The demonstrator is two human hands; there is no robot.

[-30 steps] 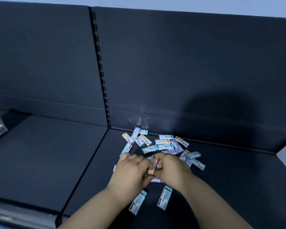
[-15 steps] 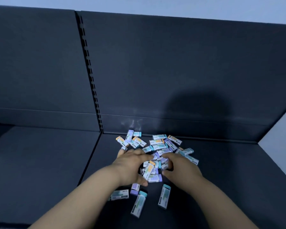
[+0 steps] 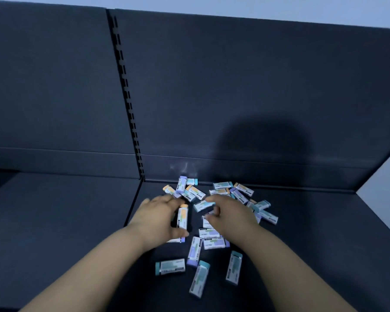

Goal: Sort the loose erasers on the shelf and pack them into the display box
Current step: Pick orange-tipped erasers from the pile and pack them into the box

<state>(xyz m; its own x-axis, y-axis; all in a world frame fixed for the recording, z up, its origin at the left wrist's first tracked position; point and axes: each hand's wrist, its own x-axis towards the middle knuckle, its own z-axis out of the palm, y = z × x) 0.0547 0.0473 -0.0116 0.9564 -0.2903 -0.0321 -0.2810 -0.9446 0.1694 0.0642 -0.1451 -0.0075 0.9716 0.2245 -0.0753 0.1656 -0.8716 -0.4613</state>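
- Where the slotted upright (image 3: 126, 97) meets the dark shelf (image 3: 324, 244), the erasers (image 3: 221, 192) lie in a loose heap on the shelf's right section, close to the back panel (image 3: 234, 86) at the 12 o'clock edge.
- At 9 o'clock of the heap the left hand (image 3: 158, 219) reaches in palm down. Its grip is closed round an orange-capped eraser (image 3: 182, 218), with the fingers at the cap end and the thumb at the other. That eraser points toward 12 o'clock.
- Just at 6 o'clock of that thumb, a purple-tipped eraser (image 3: 178, 240) lies flat on the shelf, partly hidden.
- Over the middle of the heap the right hand (image 3: 231, 218) lies with its forefinger touching a teal-capped eraser (image 3: 203, 204). Its other fingers curl down among the pile, and whether its grip holds any of them cannot be told.
- Toward 6 o'clock of both hands, four pieces lie apart from the heap: a crosswise teal eraser (image 3: 170, 266), a purple eraser (image 3: 194, 254), a long teal eraser (image 3: 199, 279) and a right-hand teal eraser (image 3: 234, 267).
- At 1 o'clock, a rounded shadow (image 3: 261, 149) falls on the back panel.
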